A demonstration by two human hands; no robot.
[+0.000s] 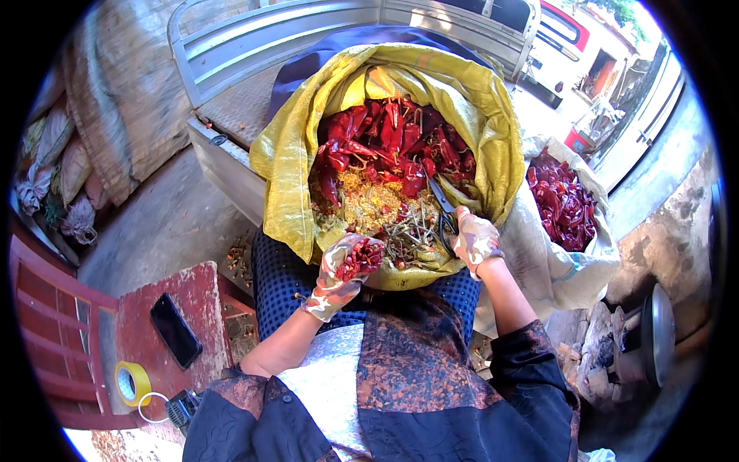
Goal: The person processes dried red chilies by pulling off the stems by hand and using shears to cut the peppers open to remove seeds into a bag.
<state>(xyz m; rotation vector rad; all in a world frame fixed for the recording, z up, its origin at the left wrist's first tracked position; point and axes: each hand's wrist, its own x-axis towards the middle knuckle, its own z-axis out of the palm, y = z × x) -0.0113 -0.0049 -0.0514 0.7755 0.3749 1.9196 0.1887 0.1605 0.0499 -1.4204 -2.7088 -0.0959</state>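
My left hand [339,273], in a camouflage glove, is closed around a clump of red dried chilli pieces [360,258] at the lower left of an open yellow woven sack [285,162]. My right hand [475,239], gloved alike, grips dark-handled scissors [440,196] at the sack's right side, blades pointing up and left over the contents. Inside the sack, whole red chillies [391,131] fill the back, with yellow seeds [369,200] and cut stems [408,235] nearer me.
A white sack [550,277] of red chillies stands at right, near a round metal pot [658,335]. At left are a worn red chair [142,300] with a phone [175,329] and yellow tape roll [132,383], and stacked bundles [73,169]. A metal cart bed [219,58] is behind.
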